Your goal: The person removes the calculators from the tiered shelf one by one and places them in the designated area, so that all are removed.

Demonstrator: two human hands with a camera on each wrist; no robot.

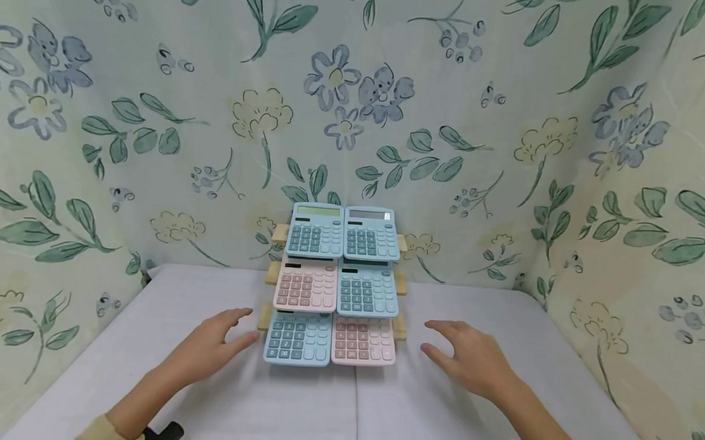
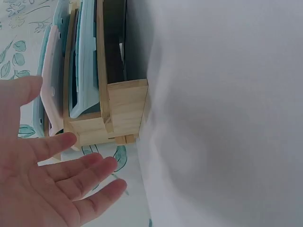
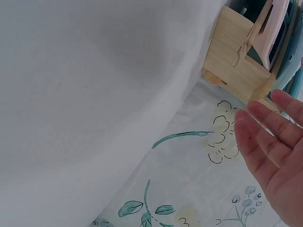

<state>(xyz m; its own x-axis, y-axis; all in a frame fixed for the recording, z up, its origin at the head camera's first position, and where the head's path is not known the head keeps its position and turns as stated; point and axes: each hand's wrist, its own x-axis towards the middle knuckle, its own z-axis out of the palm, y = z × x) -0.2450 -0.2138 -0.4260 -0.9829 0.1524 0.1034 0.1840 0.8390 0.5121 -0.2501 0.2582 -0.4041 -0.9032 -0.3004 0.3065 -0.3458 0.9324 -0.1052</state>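
Note:
A tiered wooden rack holds several calculators in three rows of two. The top row has two blue calculators. In the middle row a pink calculator stands left of a blue calculator. The bottom row pairs a blue calculator on the left with a pink calculator on the right. My left hand hovers left of the bottom row, fingers spread and holding nothing. On the other side my right hand, also without anything in it, is apart from the rack with its fingers extended toward it.
The rack stands on a table with a white cloth. Behind it and at both sides hangs a floral curtain. Dark straps show at both wrists.

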